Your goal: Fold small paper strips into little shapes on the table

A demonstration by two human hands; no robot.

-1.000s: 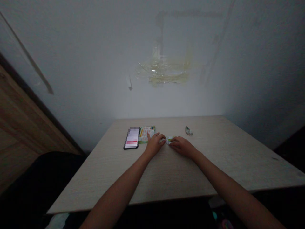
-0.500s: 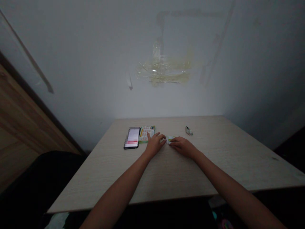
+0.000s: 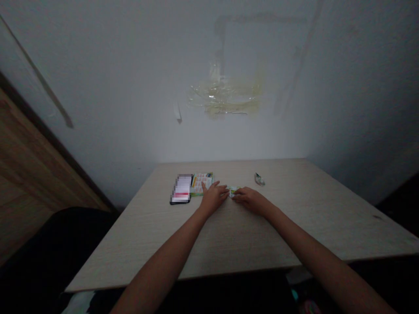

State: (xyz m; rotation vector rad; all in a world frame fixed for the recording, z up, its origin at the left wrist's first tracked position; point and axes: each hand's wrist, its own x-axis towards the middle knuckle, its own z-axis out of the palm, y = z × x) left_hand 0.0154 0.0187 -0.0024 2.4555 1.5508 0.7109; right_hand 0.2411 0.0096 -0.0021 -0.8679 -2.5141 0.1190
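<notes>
A small folded piece of printed paper (image 3: pixel 232 190), white with green and yellow, lies on the table between my hands. At its left end, my left hand (image 3: pixel 212 197) has thumb and forefinger closed on the edge, with its outer fingers spread. My right hand (image 3: pixel 251 200) pinches the right end, the fingers bent and close together. The fingertips cover much of the paper, so its folds are hard to make out. Just beyond my left hand lies a printed leaflet (image 3: pixel 200 179), partly hidden by my fingers.
A phone (image 3: pixel 182 188) with a lit, blurred screen lies left of the leaflet. A small crumpled wrapper-like piece (image 3: pixel 259 179) sits at the back right of the wooden table (image 3: pixel 235 240). A wall (image 3: pixel 229 139) with old tape rises behind the table.
The fingers of my left hand have straightened slightly and shifted a little to the right over the paper. My right hand, the leaflet and the phone stay nearly in place.
</notes>
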